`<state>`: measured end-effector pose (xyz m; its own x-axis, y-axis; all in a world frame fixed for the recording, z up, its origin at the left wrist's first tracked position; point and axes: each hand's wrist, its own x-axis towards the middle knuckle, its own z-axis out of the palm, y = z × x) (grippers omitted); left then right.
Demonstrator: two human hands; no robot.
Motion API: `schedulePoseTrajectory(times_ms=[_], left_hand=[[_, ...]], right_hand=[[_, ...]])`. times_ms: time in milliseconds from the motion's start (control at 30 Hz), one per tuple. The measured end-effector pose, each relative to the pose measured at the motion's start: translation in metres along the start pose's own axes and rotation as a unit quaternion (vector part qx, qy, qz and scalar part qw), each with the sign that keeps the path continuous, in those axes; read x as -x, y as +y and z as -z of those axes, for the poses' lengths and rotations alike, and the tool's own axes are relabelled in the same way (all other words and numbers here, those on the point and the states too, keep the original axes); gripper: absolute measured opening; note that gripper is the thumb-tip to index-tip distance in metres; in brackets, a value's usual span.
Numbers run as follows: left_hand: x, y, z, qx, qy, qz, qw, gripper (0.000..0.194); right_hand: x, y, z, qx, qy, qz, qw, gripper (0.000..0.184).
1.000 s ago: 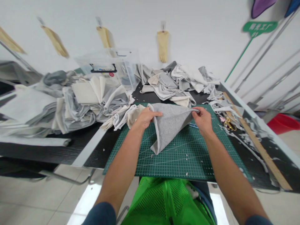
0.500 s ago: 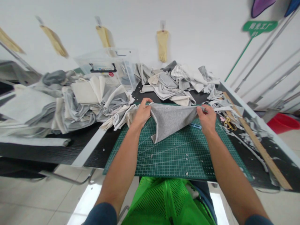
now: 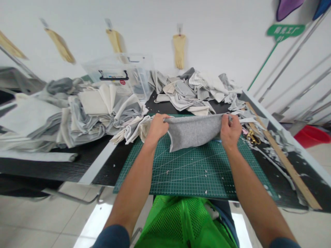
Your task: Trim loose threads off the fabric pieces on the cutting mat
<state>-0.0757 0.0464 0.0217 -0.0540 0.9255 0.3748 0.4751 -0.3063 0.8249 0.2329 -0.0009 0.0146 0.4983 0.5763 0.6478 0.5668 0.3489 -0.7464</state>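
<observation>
Through the head view I have the mottled grey piece of soft fabric (image 3: 195, 132) strung between both bare hands, above the middle of the green, white-gridded cutting mat (image 3: 191, 175). The left hand (image 3: 158, 128) pinches its upper left corner, thumb laid along the edge; the right hand (image 3: 231, 129) has its fingers closed on the gathered right end. Just how those right fingertips sit I cannot tell.

To keep this stretch clean, I would want the pull even from both sides and the two hands level, so the top edge runs straight and the weave is not dragged out of shape. I would also want the grip near the very corners, as the right end looks bunched and could hide a crease.

The fabric itself looks matte and pliable, with a darker shade under its top edge. Its lower left corner hangs in a point, and the bottom edge slopes up towards the right hand. Whether that corner touches the mat I cannot tell. A small light-blue object (image 3: 217, 140) is partly hidden behind it.
</observation>
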Motion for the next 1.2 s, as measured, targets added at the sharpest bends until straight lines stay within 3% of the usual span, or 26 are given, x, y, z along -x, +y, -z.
schedulePoseTrajectory(times_ms=[133,300,400,500,633,733,867,933,1100,1200], left_hand=[[0.001,0.004,-0.001,0.082,0.027,0.024,0.996,0.033],[0.004,0.017,-0.001,0.169,-0.035,0.087,0.981,0.042],[0.005,0.022,-0.001,0.206,-0.040,0.104,0.972,0.040],[0.009,0.026,0.003,0.216,-0.060,0.095,0.970,0.035],[0.012,0.029,0.008,0.195,-0.140,0.042,0.970,0.055],[0.010,0.025,0.007,0.128,-0.082,0.027,0.988,0.043],[0.005,0.015,0.003,0.019,0.051,-0.005,0.999,0.029],[0.004,0.011,0.004,-0.046,0.076,-0.024,0.996,0.028],[0.003,0.016,0.011,-0.118,0.122,-0.075,0.983,0.017],[0.004,0.020,0.016,-0.023,0.105,-0.094,0.990,0.009]], right_hand=[[0.000,-0.004,0.002,0.002,0.002,0.006,1.000,0.040],[-0.003,-0.005,0.003,-0.006,0.010,-0.012,1.000,0.043],[-0.003,-0.005,0.002,-0.012,0.009,-0.013,1.000,0.044],[-0.004,-0.003,0.001,-0.013,0.012,-0.017,1.000,0.043],[-0.004,0.003,0.001,-0.020,0.009,-0.038,0.999,0.042],[-0.004,0.004,0.003,-0.087,-0.056,-0.064,0.993,0.041],[-0.004,0.005,0.008,-0.181,-0.257,-0.081,0.946,0.052],[-0.004,0.009,0.008,-0.173,-0.303,-0.085,0.933,0.048],[-0.008,0.019,0.006,-0.107,-0.218,-0.057,0.968,0.033],[-0.010,0.015,0.008,-0.086,-0.149,-0.013,0.985,0.031]])
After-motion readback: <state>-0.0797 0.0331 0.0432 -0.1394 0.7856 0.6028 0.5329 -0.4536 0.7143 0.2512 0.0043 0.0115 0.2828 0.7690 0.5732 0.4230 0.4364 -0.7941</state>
